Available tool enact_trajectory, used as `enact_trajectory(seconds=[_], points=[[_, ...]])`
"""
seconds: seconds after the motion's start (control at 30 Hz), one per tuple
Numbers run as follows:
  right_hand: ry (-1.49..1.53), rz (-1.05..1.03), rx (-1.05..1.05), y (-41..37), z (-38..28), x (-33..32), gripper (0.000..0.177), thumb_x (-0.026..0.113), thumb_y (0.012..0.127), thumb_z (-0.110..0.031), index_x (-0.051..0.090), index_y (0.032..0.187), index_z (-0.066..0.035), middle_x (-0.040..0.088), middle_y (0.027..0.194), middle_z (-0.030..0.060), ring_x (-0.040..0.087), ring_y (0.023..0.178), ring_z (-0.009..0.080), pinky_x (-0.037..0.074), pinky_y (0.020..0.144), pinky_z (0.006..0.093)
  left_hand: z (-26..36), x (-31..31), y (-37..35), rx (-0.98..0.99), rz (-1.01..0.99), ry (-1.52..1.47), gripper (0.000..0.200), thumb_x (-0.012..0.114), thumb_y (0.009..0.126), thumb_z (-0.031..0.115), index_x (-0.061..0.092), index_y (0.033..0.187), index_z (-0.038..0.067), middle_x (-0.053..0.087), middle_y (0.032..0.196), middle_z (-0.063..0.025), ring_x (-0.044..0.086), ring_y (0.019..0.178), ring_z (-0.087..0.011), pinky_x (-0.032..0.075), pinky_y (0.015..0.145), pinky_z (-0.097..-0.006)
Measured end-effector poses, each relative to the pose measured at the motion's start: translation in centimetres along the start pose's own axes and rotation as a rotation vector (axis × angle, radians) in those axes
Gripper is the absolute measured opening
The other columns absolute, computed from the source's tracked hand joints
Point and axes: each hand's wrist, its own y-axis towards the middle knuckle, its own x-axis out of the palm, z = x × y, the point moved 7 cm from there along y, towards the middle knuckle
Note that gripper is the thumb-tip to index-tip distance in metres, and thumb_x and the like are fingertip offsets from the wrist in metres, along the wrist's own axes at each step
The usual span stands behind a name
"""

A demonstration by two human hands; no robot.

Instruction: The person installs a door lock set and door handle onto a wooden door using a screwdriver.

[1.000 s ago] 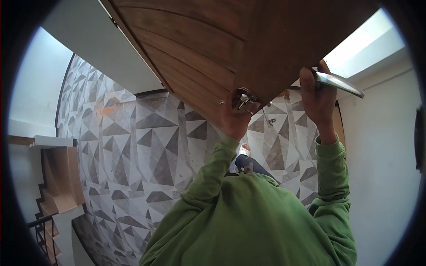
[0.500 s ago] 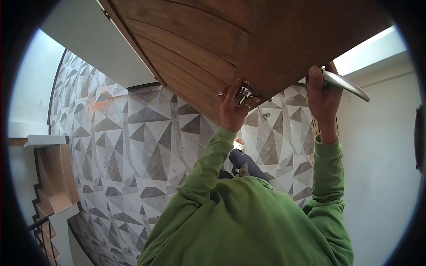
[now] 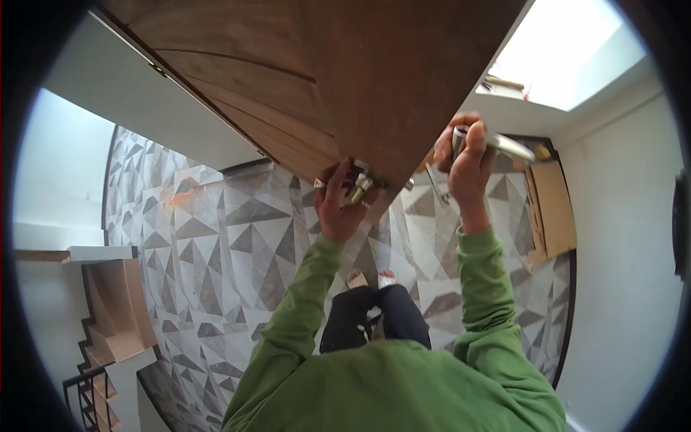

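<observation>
A brown wooden door (image 3: 389,79) stands in front of me. On its face, near the free edge, my left hand (image 3: 338,209) is closed around a metal door lock part (image 3: 360,190) with a brassy cylinder in its middle. Some of that part is hidden by my fingers. My right hand (image 3: 471,165), just beyond the door's edge, grips a silver door lever handle (image 3: 512,147); its lever points to the right and its round hollow end shows between thumb and fingers. A small metal latch (image 3: 409,184) sticks out of the door edge between my hands.
A flat cardboard piece (image 3: 556,209) lies by the right wall (image 3: 619,252). An L-shaped metal piece (image 3: 436,186) shows past the door edge. Wooden stairs (image 3: 119,317) with a black railing (image 3: 86,385) are at lower left. Grey patterned tiles (image 3: 209,288) cover the floor.
My right hand has moved left and slightly down with the lever handle, which has turned. My left hand stays at the lock part. The view has shifted, showing both feet.
</observation>
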Motion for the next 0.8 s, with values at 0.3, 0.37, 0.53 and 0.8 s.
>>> enact_trajectory(seconds=[0.3,0.37,0.53,0.8], points=[[-0.075,0.141,-0.194,-1.7,11.2,-1.3,0.034,0.045,0.099,-0.037,0.047,0.092,-0.005,0.045,0.067,-0.0010,0.039,0.054,0.0034,0.034,0.049,0.0202,-0.1,0.2,1.3,0.469,0.108,0.165,0.084,0.086,0.061,0.045,0.055,0.119,-0.007,0.065,0.091,-0.0105,0.064,0.082,-0.0224,0.052,0.070,-0.0317],[-0.072,0.175,-0.266,-1.9,12.5,-1.3,0.033,0.044,0.100,-0.037,0.046,0.090,-0.005,0.044,0.068,-0.0015,0.038,0.059,0.0033,0.036,0.054,0.0206,1.2,0.8,1.2,0.782,0.183,0.334,0.081,0.083,0.064,0.047,0.054,0.123,0.001,0.063,0.103,-0.0112,0.064,0.081,-0.0234,0.056,0.064,-0.0341],[-0.137,0.249,-0.416,-2.6,11.8,-1.7,0.035,0.041,0.101,-0.037,0.042,0.079,-0.009,0.038,0.067,-0.0050,0.033,0.062,0.0034,0.032,0.058,0.0209,-1.0,2.3,2.1,0.980,0.383,0.205,0.086,0.080,0.064,0.055,0.054,0.120,-0.004,0.063,0.105,-0.0143,0.063,0.082,-0.0243,0.053,0.068,-0.0321],[0.118,0.209,-0.568,-3.4,13.0,-2.8,0.044,0.042,0.101,-0.037,0.033,0.065,-0.013,0.029,0.063,-0.0083,0.026,0.059,0.0031,0.026,0.054,0.0219,-1.9,1.9,3.6,1.001,0.315,-0.092,0.065,0.083,0.067,0.029,0.057,0.116,-0.004,0.062,0.094,-0.0109,0.060,0.083,-0.0254,0.048,0.071,-0.0339]])
